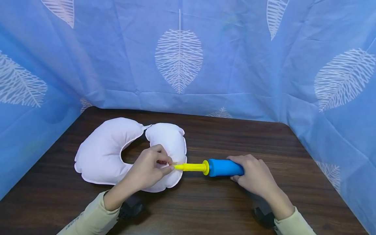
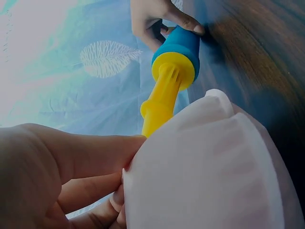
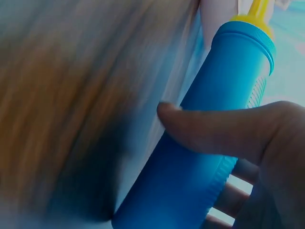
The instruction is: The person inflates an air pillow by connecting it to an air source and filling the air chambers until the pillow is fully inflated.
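A white inflatable U-shaped neck pillow (image 1: 101, 153) lies puffed up at the left of the table. My left hand (image 1: 148, 169) pinches the pillow at its right arm with thumb and fingers, right where the yellow nozzle (image 1: 192, 167) of a hand pump meets it. Fingers and fabric hide the nozzle's tip and any valve there. The pump's blue barrel (image 1: 224, 167) points to the right, and my right hand (image 1: 252, 173) grips its far end. In the right wrist view, the thumb (image 3: 214, 129) lies across the blue barrel, with other fingers behind it.
The dark wood-grain table (image 1: 235, 137) has rounded back corners. A blue curtain (image 1: 235, 58) with white leaf prints stands behind it and along both sides. Dark devices (image 1: 130, 207) sit under both wrists.
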{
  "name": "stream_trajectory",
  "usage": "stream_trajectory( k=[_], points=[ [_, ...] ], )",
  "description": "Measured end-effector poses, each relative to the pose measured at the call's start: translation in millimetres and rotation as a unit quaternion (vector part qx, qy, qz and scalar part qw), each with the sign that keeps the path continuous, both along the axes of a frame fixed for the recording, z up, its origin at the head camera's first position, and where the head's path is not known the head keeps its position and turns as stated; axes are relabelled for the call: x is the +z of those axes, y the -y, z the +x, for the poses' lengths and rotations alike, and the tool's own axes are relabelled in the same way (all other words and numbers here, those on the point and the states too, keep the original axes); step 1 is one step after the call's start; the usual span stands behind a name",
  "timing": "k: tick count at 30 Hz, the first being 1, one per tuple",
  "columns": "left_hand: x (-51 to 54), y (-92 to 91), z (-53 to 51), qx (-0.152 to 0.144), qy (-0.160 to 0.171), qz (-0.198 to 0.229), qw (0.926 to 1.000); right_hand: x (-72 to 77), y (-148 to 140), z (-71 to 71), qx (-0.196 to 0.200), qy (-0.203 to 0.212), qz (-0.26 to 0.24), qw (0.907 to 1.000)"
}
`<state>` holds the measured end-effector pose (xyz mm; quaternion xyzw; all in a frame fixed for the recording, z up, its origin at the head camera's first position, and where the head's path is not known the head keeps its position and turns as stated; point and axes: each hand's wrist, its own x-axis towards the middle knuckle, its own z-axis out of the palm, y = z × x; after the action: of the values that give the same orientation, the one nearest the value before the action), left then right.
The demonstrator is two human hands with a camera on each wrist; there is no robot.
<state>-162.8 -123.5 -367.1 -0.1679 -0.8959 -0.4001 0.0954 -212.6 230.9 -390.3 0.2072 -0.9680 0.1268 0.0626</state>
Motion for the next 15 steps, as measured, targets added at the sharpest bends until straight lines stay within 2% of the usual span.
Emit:
stream_trajectory(
  k=[3, 7, 15],
  points=[
    [0.4, 0.2, 0.2, 0.0, 0.002, -0.001, 1.0, 0.9, 7.7, 3.4, 0.009, 0.002, 0.007, 0.9999],
    [0.4, 0.1, -0.1, -0.004, 0.008, 0.001, 1.0, 1.0, 3.0, 2.7, -0.005, 0.01, 0.008, 0.9999],
    [1.1, 1.5, 0.3, 0.001, 0.011, 0.007, 0.9999, 2.6, -38.0, -13.8, -0.048, 0.041, -0.008, 0.998]
  ],
)
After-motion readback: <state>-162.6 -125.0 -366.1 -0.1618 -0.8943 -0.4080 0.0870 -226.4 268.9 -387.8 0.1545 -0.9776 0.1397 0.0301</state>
